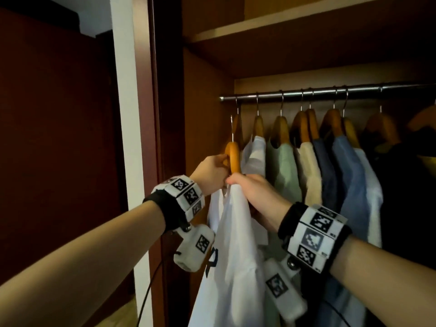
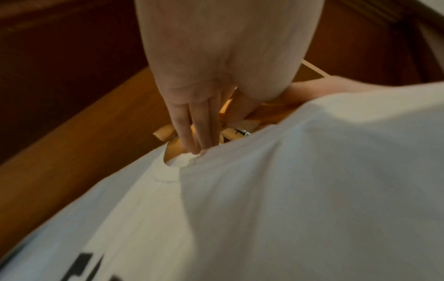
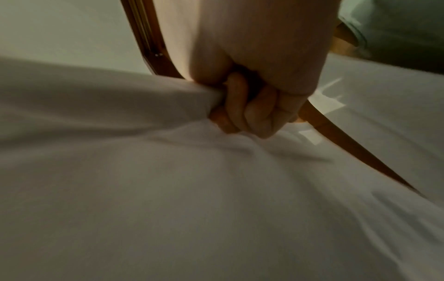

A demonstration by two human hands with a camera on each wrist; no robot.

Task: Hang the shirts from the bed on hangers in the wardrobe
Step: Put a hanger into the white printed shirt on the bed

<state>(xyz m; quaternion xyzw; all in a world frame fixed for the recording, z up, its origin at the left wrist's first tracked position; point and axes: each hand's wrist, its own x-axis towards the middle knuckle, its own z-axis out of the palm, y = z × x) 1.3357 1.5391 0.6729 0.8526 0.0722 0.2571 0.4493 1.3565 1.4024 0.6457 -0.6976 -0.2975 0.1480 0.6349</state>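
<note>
Fingers: left hand (image 1: 211, 172) holds the wooden hanger (image 1: 232, 159); right hand (image 1: 253, 193) clenches the white T-shirt (image 1: 232, 256).
Handling: light, limp cotton.
Hold: collar (image 2: 168, 171), under the left fingers (image 2: 192, 131).

Bkgd & hung clothes, head view

Dark red-brown panel (image 1: 54, 138) at far L, white wall strip (image 1: 125, 114) just beside it; pale wood floor (image 1: 122, 312) at btm, w/ thin black cable (image 1: 147, 296) hanging in front. Hung in a row, L to R: pale top (image 1: 256, 152), mint green top (image 1: 284, 171), cream top (image 1: 311, 171), navy top (image 1: 326, 175), light blue top (image 1: 349, 175), white top (image 1: 374, 197), dark garment (image 1: 405, 185), packed close, touching.
</note>
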